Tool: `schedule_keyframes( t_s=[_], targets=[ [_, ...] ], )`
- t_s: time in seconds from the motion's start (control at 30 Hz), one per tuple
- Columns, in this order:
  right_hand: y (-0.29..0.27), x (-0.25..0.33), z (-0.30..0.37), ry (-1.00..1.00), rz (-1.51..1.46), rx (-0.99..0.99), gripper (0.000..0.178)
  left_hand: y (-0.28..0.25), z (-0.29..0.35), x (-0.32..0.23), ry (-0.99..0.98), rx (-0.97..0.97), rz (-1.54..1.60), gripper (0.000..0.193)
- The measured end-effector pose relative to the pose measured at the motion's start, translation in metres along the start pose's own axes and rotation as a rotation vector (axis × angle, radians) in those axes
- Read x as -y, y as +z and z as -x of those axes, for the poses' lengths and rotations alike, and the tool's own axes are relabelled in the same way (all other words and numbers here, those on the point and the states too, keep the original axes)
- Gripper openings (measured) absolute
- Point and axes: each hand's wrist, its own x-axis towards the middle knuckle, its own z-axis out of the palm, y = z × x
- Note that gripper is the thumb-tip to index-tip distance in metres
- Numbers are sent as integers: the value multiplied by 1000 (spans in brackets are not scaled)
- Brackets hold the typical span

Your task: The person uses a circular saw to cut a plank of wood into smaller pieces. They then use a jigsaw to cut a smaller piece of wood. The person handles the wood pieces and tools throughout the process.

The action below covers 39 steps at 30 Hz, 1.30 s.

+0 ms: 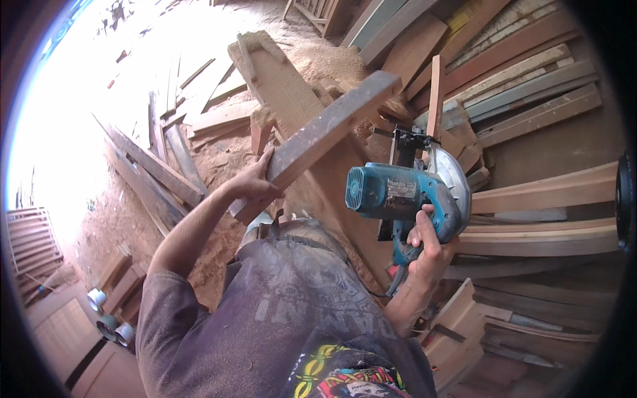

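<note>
My left hand [255, 180] is closed around the lower end of a thick, squared wooden beam [328, 131]. The beam slants up to the right, its far end above a wide plank. In my right hand [428, 244] is the rear handle of a teal circular saw [398, 189], held up to the right of the beam and apart from it. Its motor housing points left and its silver blade guard [453, 179] is on the right. I cannot see the blade's teeth, and the fingers of my left hand are partly hidden beneath the beam.
Below the beam lies a wide, dusty plank [282, 83]. Stacked boards [531, 113] crowd the right side. Loose offcuts [156, 172] lie on the sawdust-covered ground at left. A slatted wooden panel [33, 245] stands at far left, and a thin upright stick [435, 93] rises behind the saw.
</note>
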Motion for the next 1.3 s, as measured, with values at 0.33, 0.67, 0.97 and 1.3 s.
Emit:
schedule_keyframes(
  t_s=[0.33, 0.67, 0.97, 1.3],
  targets=[
    [8, 46, 0, 158, 71, 52, 18, 37, -26, -38, -76, 113, 780, 119],
    [9, 69, 0, 171, 158, 92, 18, -41, -24, -38, 590, -146, -979, 100],
    [-8, 56, -4, 161, 180, 129, 18, 26, -51, -99, 753, 359, -1345, 66],
    [-9, 61, -8, 149, 258, 156, 19, 76, -63, -121, 766, 276, -798, 67]
  ],
)
